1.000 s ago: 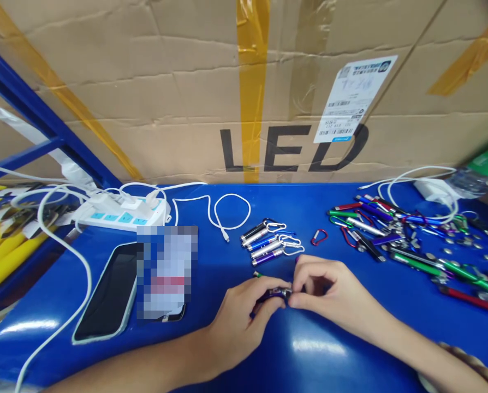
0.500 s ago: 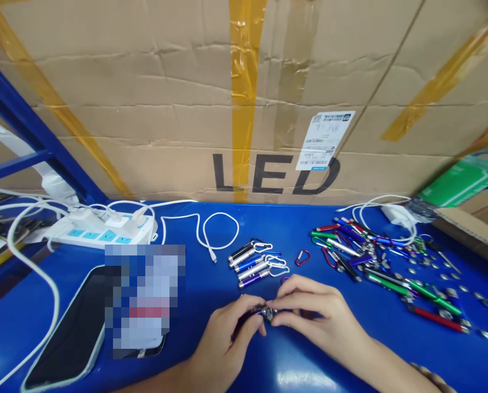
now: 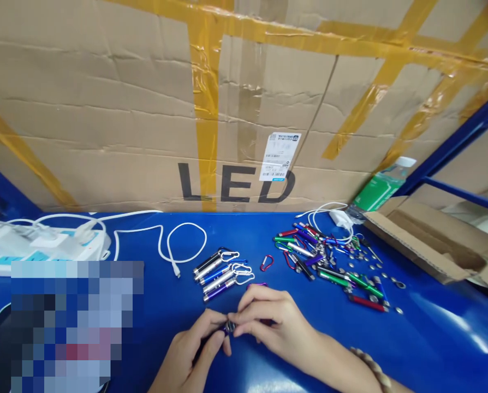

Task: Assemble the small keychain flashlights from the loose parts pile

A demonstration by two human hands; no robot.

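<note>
**Five in the row, one in your hands, heap apparently left**

Your left hand (image 3: pixel 189 349) pinches a small dark tube (image 3: pixel 230 326) with a shiny end; your right hand (image 3: pixel 283 322) has its fingertips narrowed onto that end. The tube's between your hands, nearer you than the row of five penlights (image 3: pixel 218 284) with clips. Those look done. This one seems midway; can't tell if its end is secured. Likely left: the mixed heap of penlights (image 3: pixel 334 277), right, and loose round metal pieces (image 3: pixel 374 299).
</note>
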